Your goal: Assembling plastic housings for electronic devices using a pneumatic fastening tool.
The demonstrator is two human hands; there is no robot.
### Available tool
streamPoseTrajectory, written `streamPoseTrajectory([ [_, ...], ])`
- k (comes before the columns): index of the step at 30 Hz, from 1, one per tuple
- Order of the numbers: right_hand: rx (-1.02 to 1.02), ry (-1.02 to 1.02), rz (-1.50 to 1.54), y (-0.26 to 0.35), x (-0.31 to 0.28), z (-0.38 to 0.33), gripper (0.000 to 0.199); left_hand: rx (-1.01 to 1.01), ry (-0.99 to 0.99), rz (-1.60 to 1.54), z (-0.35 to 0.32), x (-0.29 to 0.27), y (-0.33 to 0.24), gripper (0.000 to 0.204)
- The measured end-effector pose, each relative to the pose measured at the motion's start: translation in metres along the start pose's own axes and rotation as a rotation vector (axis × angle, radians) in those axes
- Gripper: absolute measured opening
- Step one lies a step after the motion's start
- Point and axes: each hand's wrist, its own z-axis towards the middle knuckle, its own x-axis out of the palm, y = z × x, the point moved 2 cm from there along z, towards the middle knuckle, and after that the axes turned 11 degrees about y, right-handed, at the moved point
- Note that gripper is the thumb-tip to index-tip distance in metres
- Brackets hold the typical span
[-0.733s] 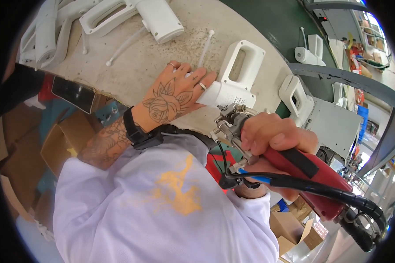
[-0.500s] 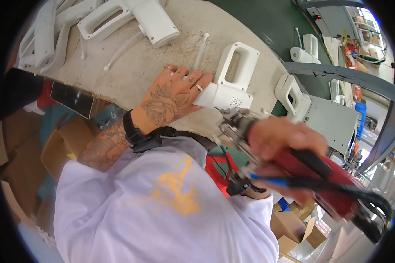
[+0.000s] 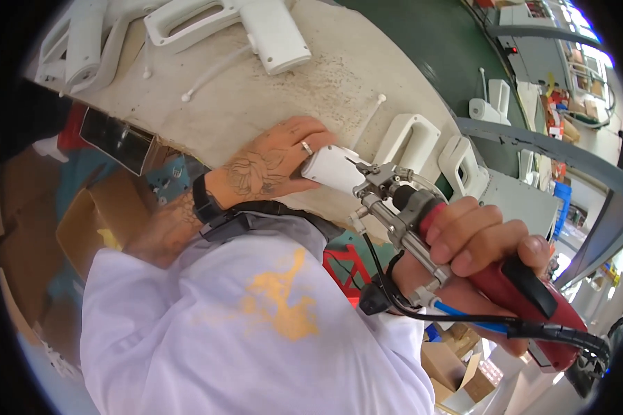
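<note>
The left hand (image 3: 273, 160) grips the housing (image 3: 333, 168); the right hand (image 3: 481, 238) clasps the tool (image 3: 410, 238). A loose left hold could let the housing twist under the tool.

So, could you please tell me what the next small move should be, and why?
I would probably line up the metal head of the red tool with the white part: the left hand holds that part's end, the right hand grips the tool, and the head overlaps the part in view, though contact is unclear.
</note>
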Motion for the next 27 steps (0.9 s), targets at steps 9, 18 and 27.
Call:
streamPoseTrajectory([
  [9,0.054,0.047,0.027,-0.038,0.012,0.005,0.092,0.053,-0.028,-0.046,0.001,0.0,0.006,0.07],
  [18,0.273,-0.089,-0.155,-0.057,0.025,0.005,0.081,0.042,-0.011,-0.032,0.002,-0.002,0.007,0.072],
  [27,-0.023,-0.006,0.018,-0.012,0.013,0.008,0.07,0.043,-0.024,0.008,-0.003,0.005,0.008,0.07],
])
